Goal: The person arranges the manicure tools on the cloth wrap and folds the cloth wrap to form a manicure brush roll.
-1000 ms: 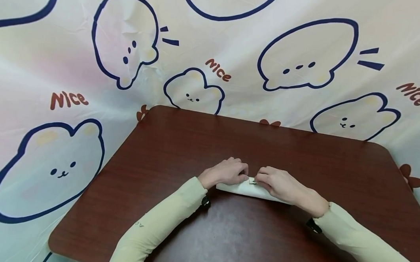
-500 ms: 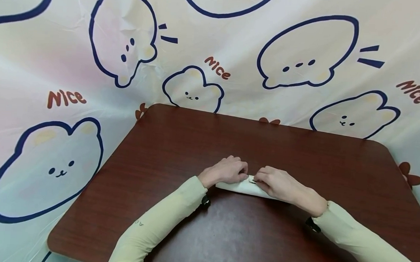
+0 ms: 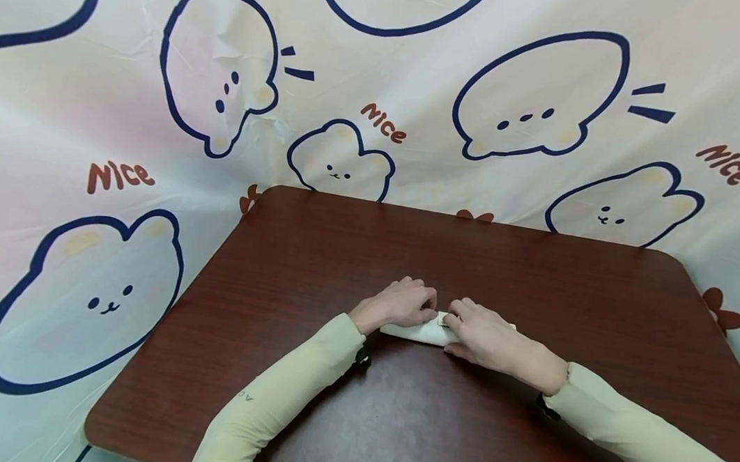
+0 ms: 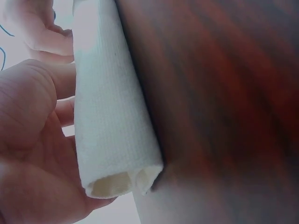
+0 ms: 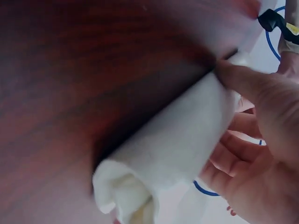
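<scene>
A rolled white cloth [image 3: 416,334] lies across the middle of the brown table. At its left part, my left hand [image 3: 400,304] holds the far side with curled fingers. My right hand [image 3: 492,343] grips the right part, thumb on the near side and fingers over the far side. A small pale tag-like patch [image 3: 442,320] with a dark mark shows on top between the hands. In the left wrist view, the roll [image 4: 112,107] ends in a hollow opening. Folded layers show at the other end of the cloth [image 5: 182,130] in the right wrist view.
The brown table [image 3: 319,249] has rounded corners. Behind and to the left hangs a pale curtain [image 3: 428,73] printed with cartoon bears and the word "Nice". Both forearms wear pale sleeves [image 3: 300,367], with a dark strap piece [image 3: 362,358] under the left wrist.
My right hand has shifted slightly nearer, its thumb moving from the top of the roll to the near side. My left hand stays in place on the cloth.
</scene>
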### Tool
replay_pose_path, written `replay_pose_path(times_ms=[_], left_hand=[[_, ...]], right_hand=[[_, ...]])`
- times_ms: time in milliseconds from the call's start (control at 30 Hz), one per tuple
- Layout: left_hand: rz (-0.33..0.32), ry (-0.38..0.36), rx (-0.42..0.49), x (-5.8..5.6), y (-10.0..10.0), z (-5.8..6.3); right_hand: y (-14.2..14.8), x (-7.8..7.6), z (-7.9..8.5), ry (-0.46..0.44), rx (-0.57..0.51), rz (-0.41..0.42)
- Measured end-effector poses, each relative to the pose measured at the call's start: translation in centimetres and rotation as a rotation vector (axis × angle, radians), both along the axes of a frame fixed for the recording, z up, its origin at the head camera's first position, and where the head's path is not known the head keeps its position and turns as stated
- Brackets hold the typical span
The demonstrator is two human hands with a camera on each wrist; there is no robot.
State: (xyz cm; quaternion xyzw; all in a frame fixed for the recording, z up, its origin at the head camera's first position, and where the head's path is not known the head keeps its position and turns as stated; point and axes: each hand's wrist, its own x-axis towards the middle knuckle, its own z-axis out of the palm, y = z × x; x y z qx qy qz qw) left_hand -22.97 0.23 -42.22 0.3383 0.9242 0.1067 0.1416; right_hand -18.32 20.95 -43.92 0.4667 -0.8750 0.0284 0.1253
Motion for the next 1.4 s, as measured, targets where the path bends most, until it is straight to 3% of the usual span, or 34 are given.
replay_pose_path(times_ms=[133, 333, 633, 800, 1000, 1133, 1267, 1400], left_hand=[[0.001, -0.007, -0.004, 0.1, 0.0, 0.1], [0.0, -0.011, -0.013, 0.0, 0.1, -0.1], [-0.011, -0.01, -0.007, -0.2, 0.1, 0.3], [-0.01, 0.008, -0.006, -0.2, 0.0, 0.2], [-0.046, -0.053, 0.059, -0.1, -0.2, -0.1], [-0.048, -0.074, 0.082, -0.3, -0.4, 0.1], [-0.042, -0.074, 0.082, -0.3, -0.5, 0.2], [-0.038, -0.075, 0.079, -0.2, -0.5, 0.0]], right_hand=[[-0.1, 0.0, -0.3, 0.039, -0.022, 0.033], [0.0, -0.2, -0.2, 0.025, -0.049, 0.048], [-0.6, 0.0, -0.3, 0.001, 0.021, -0.035], [-1.1, 0.2, -0.3, 0.074, 0.038, -0.044], [-0.6, 0.3, -1.1, 0.13, -0.046, -0.051], [-0.2, -0.1, -1.3, 0.157, -0.109, -0.02], [-0.1, -0.5, -1.2, 0.169, -0.105, 0.025], [-0.1, -0.6, -1.0, 0.112, -0.081, 0.023]])
